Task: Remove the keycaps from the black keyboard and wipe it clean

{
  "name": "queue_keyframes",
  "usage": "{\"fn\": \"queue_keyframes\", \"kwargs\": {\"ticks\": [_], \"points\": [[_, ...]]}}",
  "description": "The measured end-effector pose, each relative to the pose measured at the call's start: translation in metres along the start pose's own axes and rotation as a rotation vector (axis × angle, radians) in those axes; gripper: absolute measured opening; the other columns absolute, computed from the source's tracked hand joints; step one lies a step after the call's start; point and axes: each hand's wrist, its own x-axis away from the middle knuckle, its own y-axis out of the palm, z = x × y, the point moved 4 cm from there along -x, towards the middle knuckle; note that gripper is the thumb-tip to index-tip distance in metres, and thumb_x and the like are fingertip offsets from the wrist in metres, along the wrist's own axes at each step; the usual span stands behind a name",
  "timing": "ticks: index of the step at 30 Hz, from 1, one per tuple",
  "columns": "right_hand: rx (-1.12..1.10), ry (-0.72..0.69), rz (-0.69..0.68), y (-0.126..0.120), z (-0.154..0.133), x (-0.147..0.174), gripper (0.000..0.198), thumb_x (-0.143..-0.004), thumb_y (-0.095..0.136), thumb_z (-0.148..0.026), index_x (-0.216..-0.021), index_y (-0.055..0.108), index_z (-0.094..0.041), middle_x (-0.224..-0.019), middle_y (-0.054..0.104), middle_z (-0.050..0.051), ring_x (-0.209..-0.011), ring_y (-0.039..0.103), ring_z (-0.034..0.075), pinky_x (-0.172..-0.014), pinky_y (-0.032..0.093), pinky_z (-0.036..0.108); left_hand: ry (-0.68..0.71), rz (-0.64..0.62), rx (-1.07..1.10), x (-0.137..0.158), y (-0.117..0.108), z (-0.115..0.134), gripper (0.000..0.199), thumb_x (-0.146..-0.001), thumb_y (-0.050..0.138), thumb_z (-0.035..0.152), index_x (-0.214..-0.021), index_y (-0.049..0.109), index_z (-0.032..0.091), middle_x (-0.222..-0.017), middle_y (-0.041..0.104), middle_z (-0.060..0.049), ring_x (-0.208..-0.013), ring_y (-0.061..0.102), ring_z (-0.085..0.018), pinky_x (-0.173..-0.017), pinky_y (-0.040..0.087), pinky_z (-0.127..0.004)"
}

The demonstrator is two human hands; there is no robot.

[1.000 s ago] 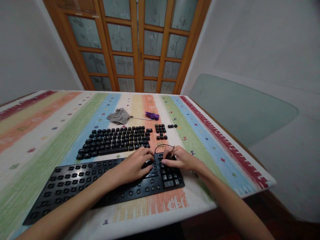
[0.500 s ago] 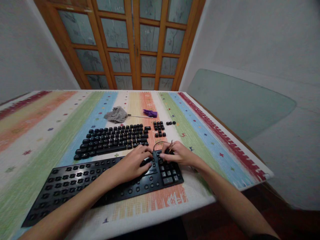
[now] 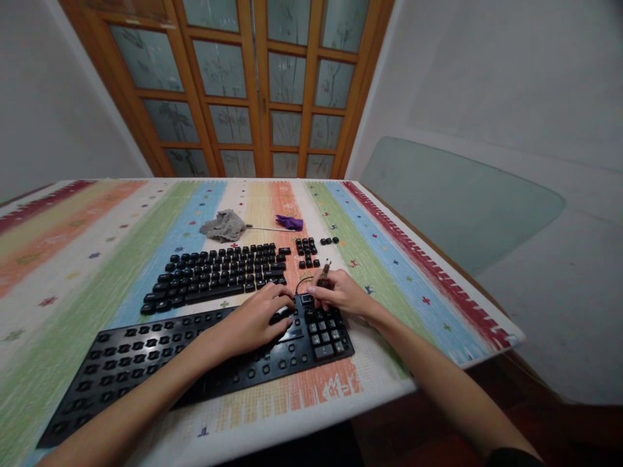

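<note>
While left grip [image 3: 260, 316] rests on keyboard [image 3: 272, 358], loosely spread, right grip [image 3: 339, 292] pinching slim tool [image 3: 324, 273]

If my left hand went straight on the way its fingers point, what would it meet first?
Most likely your right hand, which holds a slim tool just beyond your left hand. Height is hard to judge; lower down, the small panel on the keyboard might come first.
</note>
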Motion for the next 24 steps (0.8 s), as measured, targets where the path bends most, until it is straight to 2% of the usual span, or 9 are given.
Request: {"fn": "queue_keyframes", "kwargs": {"ticks": [10,18,24], "points": [[0.066,-0.201,0.039,-0.014,-0.019,0.011,0.03,-0.09,0.064,-0.045,-0.081,0.059,-0.017,-0.065,0.066,0.0,-0.051,0.059,0.01,-0.051,0.046,0.023,0.012,0.109,0.109,-0.012,-0.008,0.019,0.025,-0.093,0.064,0.035,-0.114,0.062,0.022,-0.11,0.065,-0.006,-0.105,0.059,-0.022,-0.094,0.048,-0.038],[0.183,-0.236,0.056,-0.017,-0.026,0.015,0.031,-0.092,0.061,-0.047,-0.082,0.06,-0.017,-0.063,0.064,-0.001,-0.054,0.059,0.012,-0.055,0.047,0.024,0.075,0.066,0.022,-0.027,-0.007,0.025,0.013,-0.093,0.06,0.026,-0.102,0.065,0.019,-0.1,0.067,-0.006,-0.097,0.059,-0.022,-0.089,0.048,-0.036],[0.349,-0.292,0.18,-0.029,-0.032,0.018,0.029,-0.094,0.058,-0.042,-0.078,0.058,-0.018,-0.064,0.061,-0.001,-0.056,0.057,0.012,-0.056,0.044,0.025,0.121,0.078,-0.068,-0.044,-0.017,0.022,0.008,-0.088,0.06,0.02,-0.094,0.065,0.017,-0.094,0.066,-0.006,-0.094,0.059,-0.022,-0.086,0.048,-0.036]]}}
